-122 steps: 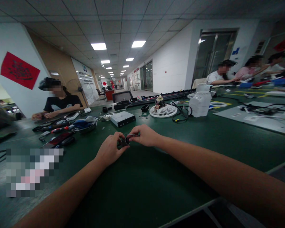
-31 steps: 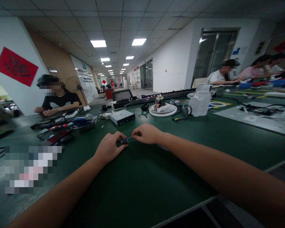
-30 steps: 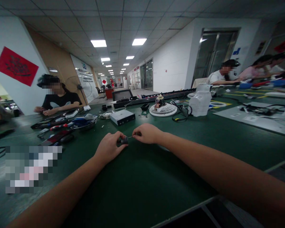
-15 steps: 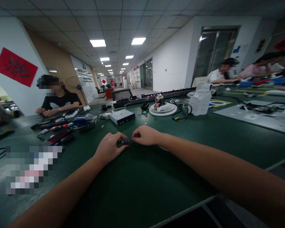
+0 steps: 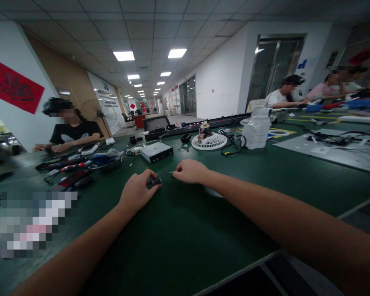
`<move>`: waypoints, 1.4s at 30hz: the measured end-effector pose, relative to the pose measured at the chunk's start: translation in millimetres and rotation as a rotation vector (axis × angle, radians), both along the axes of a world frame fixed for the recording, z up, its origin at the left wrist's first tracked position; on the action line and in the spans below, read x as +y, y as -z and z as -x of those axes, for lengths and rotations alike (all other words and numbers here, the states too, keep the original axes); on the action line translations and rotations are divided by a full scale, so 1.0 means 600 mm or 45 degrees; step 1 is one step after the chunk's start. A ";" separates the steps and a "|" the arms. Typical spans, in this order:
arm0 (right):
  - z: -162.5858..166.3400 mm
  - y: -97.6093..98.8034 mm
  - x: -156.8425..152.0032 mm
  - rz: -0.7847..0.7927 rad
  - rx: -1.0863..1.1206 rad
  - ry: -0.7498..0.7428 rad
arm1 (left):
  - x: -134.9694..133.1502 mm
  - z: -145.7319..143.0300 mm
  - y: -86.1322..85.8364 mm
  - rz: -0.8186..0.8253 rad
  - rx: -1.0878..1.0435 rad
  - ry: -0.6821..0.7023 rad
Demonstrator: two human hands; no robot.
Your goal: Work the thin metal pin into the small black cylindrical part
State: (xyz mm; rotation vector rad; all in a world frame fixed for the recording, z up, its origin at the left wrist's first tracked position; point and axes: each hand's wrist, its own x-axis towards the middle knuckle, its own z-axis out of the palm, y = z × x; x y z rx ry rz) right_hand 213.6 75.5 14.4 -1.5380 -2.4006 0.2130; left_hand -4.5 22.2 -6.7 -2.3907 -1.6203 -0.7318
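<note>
Just above the green table (image 5: pixel 185 230), my left hand (image 5: pixel 137 188) pinches a small dark cylindrical piece (image 5: pixel 156 180) between thumb and fingers. Its exact kind is too small to make out. My right hand (image 5: pixel 189 171) is to the right of it, with the fingers pressed together on a thin, pin-like piece (image 5: pixel 170 173) whose tip points left. A short gap separates the two pieces. Most of the thin piece is hidden by the right fingers.
Beyond my hands stand a white box-shaped device (image 5: pixel 156 152), a round white fan grille (image 5: pixel 209 141) with a motor on it, and a white plastic housing (image 5: pixel 256 129). Tools and a dark tray (image 5: pixel 106 161) lie at left. A metal panel (image 5: pixel 329 148) lies right. Co-workers sit around.
My hands have moved apart. The thin piece in my right hand has come away from the dark piece in my left, which is now tilted. The view has shifted slightly.
</note>
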 end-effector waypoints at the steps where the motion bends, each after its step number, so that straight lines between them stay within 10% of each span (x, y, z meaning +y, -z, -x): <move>1: 0.000 0.002 0.001 -0.019 0.019 0.035 | 0.000 0.000 0.000 0.005 -0.004 -0.021; 8: 0.000 0.026 0.013 -0.313 0.162 0.135 | 0.002 -0.001 -0.003 0.081 0.004 -0.088; 14: -0.002 0.031 0.027 -0.094 0.050 -0.049 | 0.004 0.000 0.000 0.079 0.017 -0.078; 26: 0.027 0.029 -0.006 0.100 0.725 -0.481 | -0.001 -0.003 -0.001 -0.022 0.046 0.049; 42: 0.022 0.035 0.000 0.339 0.706 -0.367 | -0.004 -0.005 -0.004 0.016 0.053 0.110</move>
